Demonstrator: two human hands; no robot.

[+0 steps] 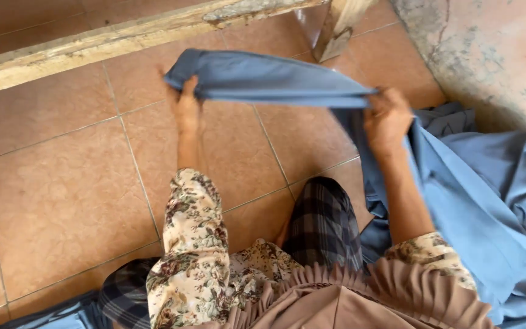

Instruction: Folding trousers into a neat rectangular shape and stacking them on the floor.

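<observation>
So the biggest thing in your shot was the tiled floor (62,183), those reddish-brown squares filling most of the frame, with a worn wooden beam (92,45) running across the top and a patchy concrete wall (494,49) off in the upper right corner.

Next biggest was the blue cloth (494,201). Most of it sat heaped on the floor at your right side, bunched in loose folds, and one end of it came up off the pile and stretched across in front of you, held flat and fairly taut above the tiles.

You were sitting on the floor, floral sleeve (193,244) on your left arm, a checked skirt or wrap (324,222) over your knee.

Your right hand (388,122) had its fingers clenched around the cloth where it rose from the heap. Your left hand (187,106) was grasping the far corner, fingers curled over the edge, well apart from the right.

Progress-wise, I'd say it was early: only that one edge was pulled straight between your hands, no folded layers showed anywhere, and the bulk of the cloth was still a rumpled pile beside you.
</observation>
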